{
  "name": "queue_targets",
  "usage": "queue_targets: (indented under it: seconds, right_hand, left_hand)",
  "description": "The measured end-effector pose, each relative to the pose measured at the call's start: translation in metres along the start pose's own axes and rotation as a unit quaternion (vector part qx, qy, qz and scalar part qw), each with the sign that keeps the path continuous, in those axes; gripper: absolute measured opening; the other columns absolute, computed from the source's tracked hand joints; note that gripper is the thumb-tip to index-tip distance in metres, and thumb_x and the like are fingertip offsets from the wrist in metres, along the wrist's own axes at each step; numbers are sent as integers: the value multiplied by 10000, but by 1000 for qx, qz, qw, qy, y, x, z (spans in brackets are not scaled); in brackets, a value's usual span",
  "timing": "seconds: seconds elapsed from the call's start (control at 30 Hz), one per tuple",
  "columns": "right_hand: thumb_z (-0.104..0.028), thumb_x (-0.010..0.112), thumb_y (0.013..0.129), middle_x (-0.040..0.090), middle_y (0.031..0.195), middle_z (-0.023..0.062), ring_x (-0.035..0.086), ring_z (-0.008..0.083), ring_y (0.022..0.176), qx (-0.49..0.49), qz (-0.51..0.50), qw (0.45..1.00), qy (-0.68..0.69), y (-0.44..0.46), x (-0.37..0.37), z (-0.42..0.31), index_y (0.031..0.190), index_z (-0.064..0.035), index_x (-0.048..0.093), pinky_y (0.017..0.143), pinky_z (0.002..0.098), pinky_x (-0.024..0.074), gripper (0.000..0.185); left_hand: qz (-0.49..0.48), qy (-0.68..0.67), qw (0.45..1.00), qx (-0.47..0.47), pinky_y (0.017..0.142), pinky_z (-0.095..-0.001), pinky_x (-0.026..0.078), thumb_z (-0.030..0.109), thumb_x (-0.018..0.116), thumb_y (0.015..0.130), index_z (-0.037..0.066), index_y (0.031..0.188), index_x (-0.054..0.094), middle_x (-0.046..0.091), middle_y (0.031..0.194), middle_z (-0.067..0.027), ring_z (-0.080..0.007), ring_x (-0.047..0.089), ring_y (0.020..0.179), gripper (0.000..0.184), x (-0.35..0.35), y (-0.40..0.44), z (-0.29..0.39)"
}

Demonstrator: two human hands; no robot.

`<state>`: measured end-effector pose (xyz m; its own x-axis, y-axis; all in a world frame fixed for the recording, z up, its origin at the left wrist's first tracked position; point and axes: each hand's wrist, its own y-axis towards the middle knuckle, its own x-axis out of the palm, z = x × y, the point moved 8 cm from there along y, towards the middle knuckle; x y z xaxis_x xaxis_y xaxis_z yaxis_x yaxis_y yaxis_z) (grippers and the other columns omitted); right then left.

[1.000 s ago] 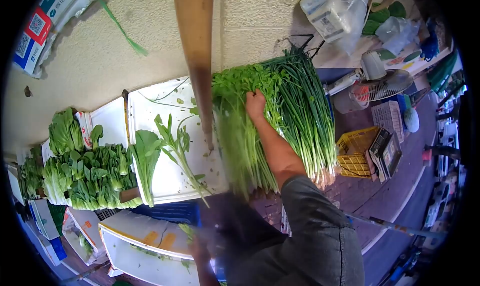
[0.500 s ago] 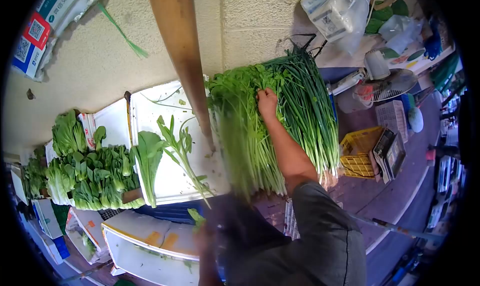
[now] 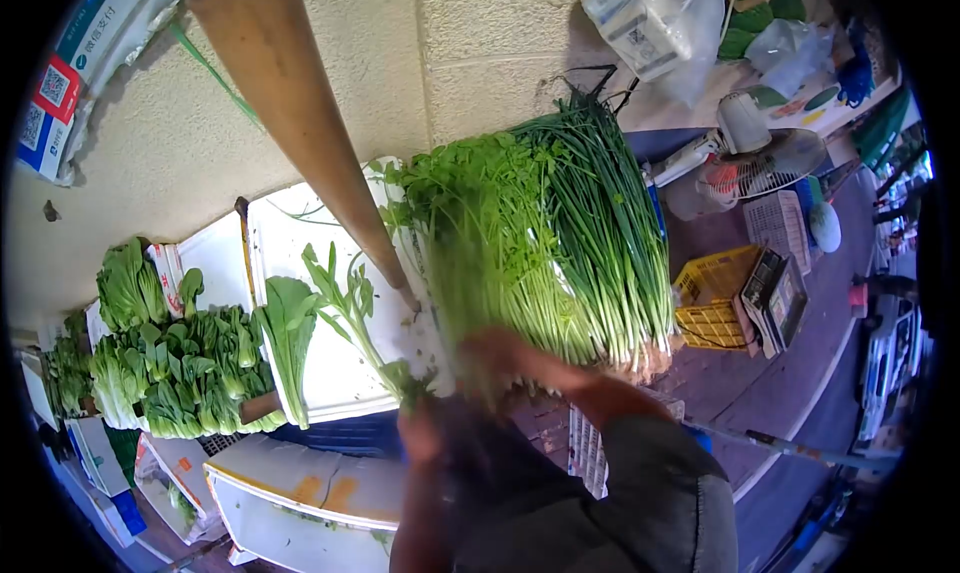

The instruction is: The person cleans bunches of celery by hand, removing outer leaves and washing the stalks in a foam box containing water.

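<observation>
My left hand (image 3: 420, 435), somewhat blurred, is closed around a small leafy bunch (image 3: 408, 381) at the front edge of the white foam tray (image 3: 350, 391). My right hand (image 3: 490, 355) is at the lower stems of the leafy green bunches (image 3: 500, 243); motion smears its fingers, so its grip cannot be made out. To the right of those bunches lie long dark green stalks (image 3: 605, 223) with white root ends. On the tray are a broad-leaved green (image 3: 288, 333) and a thin-stemmed leafy sprig (image 3: 345, 298).
A wooden pole (image 3: 290, 103) slants across the view above the tray. Bok choy (image 3: 200, 368) is piled at the left, with foam boxes (image 3: 300, 483) below. At the right are a yellow basket (image 3: 715, 283), a scale (image 3: 770, 298) and a fan (image 3: 775, 163).
My right hand has dropped from the leafy tops to the lower stems, moving left. My left hand has risen with its leafy bunch to the tray's edge. The view has shifted slightly.
</observation>
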<state>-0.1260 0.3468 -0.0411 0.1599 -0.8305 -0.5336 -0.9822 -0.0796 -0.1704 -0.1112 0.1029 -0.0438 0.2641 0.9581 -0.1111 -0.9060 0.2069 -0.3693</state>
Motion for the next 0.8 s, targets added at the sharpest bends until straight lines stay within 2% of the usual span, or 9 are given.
queue_targets:
  seconds: [0.03,0.07,0.1,0.13,0.2,0.3,0.33,0.5,0.8]
  right_hand:
    - [-298,581,955,676,1190,172,654,328,1071,113,-45,983,-137,30,-67,-11,1138,-87,694,950,483,494,301]
    - [-295,590,964,694,1162,187,665,327,1067,-58,231,963,-130,38,-93,66,1151,-69,703,921,454,511,314]
    - [-253,590,977,701,1130,203,676,322,1052,123,294,947,30,48,-167,39,1111,-40,716,869,426,528,281]
    - [-219,582,987,698,1082,207,675,333,1005,152,370,916,21,62,-197,70,1059,-14,719,817,411,534,257]
    - [-199,598,974,679,1077,205,660,365,953,111,393,896,-173,97,-237,96,1073,-11,705,804,446,536,239]
    - [-183,609,962,658,1073,188,637,403,917,70,437,875,-194,133,-245,121,1044,-14,686,797,487,531,203]
    - [-177,608,962,652,1080,185,638,405,912,78,422,878,-209,143,-242,127,1037,-18,680,795,494,530,190]
    - [-152,607,950,645,1071,189,649,402,877,155,356,891,-234,165,-238,137,1019,-24,649,773,501,529,152]
    - [-177,631,927,677,997,214,660,407,848,153,316,903,-247,166,-240,129,1004,-39,681,727,519,527,165]
  left_hand:
    - [5,-35,999,-22,674,-267,463,243,545,1043,19,1101,613,607,872,-17,-104,565,771,241,-6,-7,-5]
    - [12,-70,996,-44,670,-271,469,232,546,1042,23,1090,614,609,877,-16,-107,570,768,225,-12,-14,-8]
    - [4,-101,992,-82,664,-278,475,224,551,1038,26,1083,614,611,879,-16,-112,576,761,213,-20,-23,-1]
    - [-3,-132,984,-119,657,-284,482,216,557,1034,29,1076,614,614,882,-16,-116,582,753,200,-26,-28,-3]
    - [2,101,993,53,641,-295,492,205,563,1029,34,1068,620,617,866,-20,-131,596,725,184,-49,-34,-22]
    - [51,52,996,-45,632,-302,499,198,571,1024,34,1065,632,638,866,-38,-150,615,703,179,-77,-52,-68]
    - [73,-35,988,-134,632,-302,500,197,574,1022,32,1064,636,648,870,-45,-155,622,699,182,-82,-58,-87]
    - [50,53,997,-8,619,-311,504,195,573,1024,4,1130,625,693,925,-95,-179,649,694,225,-82,-76,-68]
    - [61,3,998,-27,604,-317,505,195,575,1019,4,1092,603,690,919,-114,-192,657,685,207,-93,-75,-65]
